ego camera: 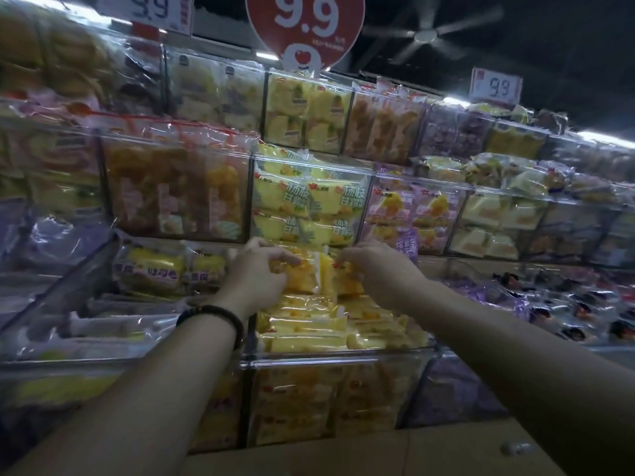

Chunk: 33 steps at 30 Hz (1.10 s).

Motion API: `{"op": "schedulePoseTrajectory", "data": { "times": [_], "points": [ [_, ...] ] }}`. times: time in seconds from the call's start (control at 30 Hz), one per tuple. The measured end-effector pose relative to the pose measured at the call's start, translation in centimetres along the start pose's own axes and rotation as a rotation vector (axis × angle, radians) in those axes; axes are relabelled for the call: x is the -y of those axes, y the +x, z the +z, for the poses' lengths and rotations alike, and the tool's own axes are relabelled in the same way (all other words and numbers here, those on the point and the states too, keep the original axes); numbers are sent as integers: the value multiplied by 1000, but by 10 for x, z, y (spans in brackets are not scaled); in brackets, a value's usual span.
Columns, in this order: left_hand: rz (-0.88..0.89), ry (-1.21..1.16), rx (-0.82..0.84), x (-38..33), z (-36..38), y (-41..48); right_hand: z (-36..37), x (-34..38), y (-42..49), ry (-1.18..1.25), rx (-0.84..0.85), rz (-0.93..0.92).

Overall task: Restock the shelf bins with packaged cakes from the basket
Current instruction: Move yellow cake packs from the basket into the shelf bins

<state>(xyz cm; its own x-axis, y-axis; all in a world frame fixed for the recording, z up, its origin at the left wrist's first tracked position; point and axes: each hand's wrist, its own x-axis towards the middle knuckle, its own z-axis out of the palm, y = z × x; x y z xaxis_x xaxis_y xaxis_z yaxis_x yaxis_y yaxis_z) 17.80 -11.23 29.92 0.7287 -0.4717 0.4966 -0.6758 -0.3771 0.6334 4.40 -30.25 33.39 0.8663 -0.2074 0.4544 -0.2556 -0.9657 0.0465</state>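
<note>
We hold the cakes (311, 274), yellow and film-wrapped, upright between both hands, just above the stack lying flat in the middle bin (338, 359). Our left hand (256, 274) curls its fingers round their left side. Our right hand (376, 269) grips the right side, its fingertips tucked out of sight behind the wrapping. Glare on the film blurs the edges, so we cannot tell how many packs we have hold of. A dark bracelet (213, 317) sits on the left wrist.

Beyond the hands, more bins of yellow packs rise in tiers, and their print is only partly legible. To the right lie purple packs (515, 297), dim and blurred. The bins on the far left are smeared past reading. Above, a round red sign (305, 25) reading 9.9 is cut off by the top edge, with a ceiling fan (426, 34) to its right. Nearest us, a cardboard box (378, 451) is cropped at the bottom.
</note>
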Motion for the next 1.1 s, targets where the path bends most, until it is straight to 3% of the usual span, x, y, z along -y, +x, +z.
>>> {"op": "schedulePoseTrajectory", "data": {
  "times": [0.27,0.53,0.73,0.8,0.9,1.0,1.1],
  "points": [
    [-34,27,-2,-1,2,-2,9,5,6,-104,45,117],
    [32,-307,-133,-2,-8,-5,-10,-1,-51,224,-129,142],
    [338,-255,-177,-49,-33,-43,-34,-3,-119,305,-178,49],
    [410,-304,-141,-73,-38,-72,-40,3,-143,417,-207,44],
    [431,-308,40,-83,-38,-124,-38,23,-179,592,-211,52],
    [365,-305,197,-64,-29,-175,-14,43,-210,676,-153,40],
    [242,-210,401,-27,-11,-223,34,64,-238,725,14,92]
  ]
}}
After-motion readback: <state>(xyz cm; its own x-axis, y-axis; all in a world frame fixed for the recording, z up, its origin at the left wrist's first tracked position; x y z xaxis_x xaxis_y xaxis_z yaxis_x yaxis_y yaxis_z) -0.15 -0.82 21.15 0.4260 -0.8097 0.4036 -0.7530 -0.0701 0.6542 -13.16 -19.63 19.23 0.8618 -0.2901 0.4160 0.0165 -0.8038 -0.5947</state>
